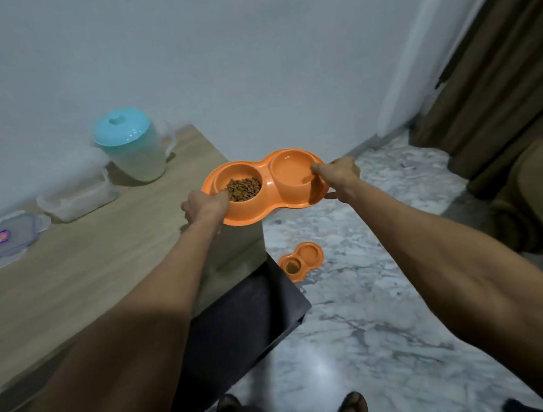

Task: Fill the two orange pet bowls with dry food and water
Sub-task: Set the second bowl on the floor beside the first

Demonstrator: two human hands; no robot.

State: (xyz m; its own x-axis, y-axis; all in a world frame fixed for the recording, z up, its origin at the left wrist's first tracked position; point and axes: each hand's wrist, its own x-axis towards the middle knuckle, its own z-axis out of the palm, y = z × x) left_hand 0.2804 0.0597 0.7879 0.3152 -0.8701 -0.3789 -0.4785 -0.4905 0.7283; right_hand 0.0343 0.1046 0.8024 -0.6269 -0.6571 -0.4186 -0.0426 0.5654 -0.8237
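Two-well orange pet bowl (263,186) is held level above table edge (110,252), kibble (244,188) in left well; left hand (204,205) and right hand (338,173) are clamped on opposite rims. Second orange bowl (301,260) lies on marble floor (389,327).

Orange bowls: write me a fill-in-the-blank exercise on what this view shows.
1. The held double bowl is carried by ____ hands, the left hand and the right hand.
2. Its left compartment holds dry ____.
3. The second double bowl sits on the ____.
4. The jug on the table has a ____ lid.

Missing words: two; food; floor; blue
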